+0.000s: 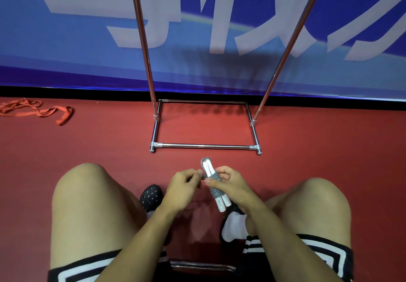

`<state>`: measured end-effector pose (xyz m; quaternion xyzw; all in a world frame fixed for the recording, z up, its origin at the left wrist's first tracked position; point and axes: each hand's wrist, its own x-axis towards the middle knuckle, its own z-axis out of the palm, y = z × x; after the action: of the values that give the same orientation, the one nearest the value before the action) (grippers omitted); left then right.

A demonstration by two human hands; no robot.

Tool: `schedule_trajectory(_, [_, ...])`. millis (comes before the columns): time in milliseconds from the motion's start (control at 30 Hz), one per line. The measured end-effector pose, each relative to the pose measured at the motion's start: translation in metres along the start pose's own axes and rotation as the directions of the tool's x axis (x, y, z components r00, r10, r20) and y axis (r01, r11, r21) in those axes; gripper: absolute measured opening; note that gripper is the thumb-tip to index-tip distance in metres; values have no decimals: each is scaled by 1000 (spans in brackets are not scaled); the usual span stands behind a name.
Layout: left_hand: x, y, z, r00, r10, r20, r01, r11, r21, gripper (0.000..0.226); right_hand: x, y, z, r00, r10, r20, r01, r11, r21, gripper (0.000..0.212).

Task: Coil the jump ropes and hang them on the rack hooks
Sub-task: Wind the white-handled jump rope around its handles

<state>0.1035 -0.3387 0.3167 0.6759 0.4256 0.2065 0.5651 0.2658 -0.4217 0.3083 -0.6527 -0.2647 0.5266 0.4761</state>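
**Finish the wrap, then tuck the tail**

The grey cord jump rope with white plastic handles (212,182) sits at centre frame, low over the red floor (87,141). The right hand (228,182) has its fingers clamped round the bundle; the left hand (183,186) pinches the loose end at 9 o'clock. Keep tension steady — tuck snugly, leaving a loop for the chrome tube rack (206,146) at 12 o'clock.

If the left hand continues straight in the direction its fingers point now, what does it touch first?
The left hand points right, toward the coiled jump rope held by the right hand. It would likely meet that bundle first; it is already almost touching.
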Motion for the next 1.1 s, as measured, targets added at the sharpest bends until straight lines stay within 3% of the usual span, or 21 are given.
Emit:
schedule_trajectory(200, [-6, 8, 2, 995, 34, 97, -13, 977, -211, 47, -11, -4, 9, 976, 120, 182, -150, 976, 158, 44])
schedule_trajectory(367, [-9, 16, -3, 987, 33, 156, -12, 991, -133, 52, -10, -8, 3, 975, -3, 224, -7, 999, 43, 36])
schedule_trajectory(533, [1, 15, -7, 977, -156, 146, 168, 983, -75, 49, -13, -12, -2, 990, -24, 136, 16, 998, 54, 39])
schedule_trajectory(700, [1, 11, -11, 895, -320, 311, 316, 947, 64, 54, -12, -13, -3, 989, -3, 150, -31, 974, 223, 39])
schedule_trajectory(800, [4, 7, -11, 934, -248, 256, 256, 967, 3, 51, -12, -14, -5, 986, -17, 168, -26, 968, 250, 36])
schedule_trajectory(933, [7, 4, -12, 978, -155, 142, 163, 985, -47, 51, -12, -13, -4, 989, -19, 144, 2, 993, 118, 33])
schedule_trajectory(1100, [4, 3, -9, 982, -114, 148, 122, 992, -44, 51, -13, -15, -7, 991, 33, 133, -52, 989, 138, 34])
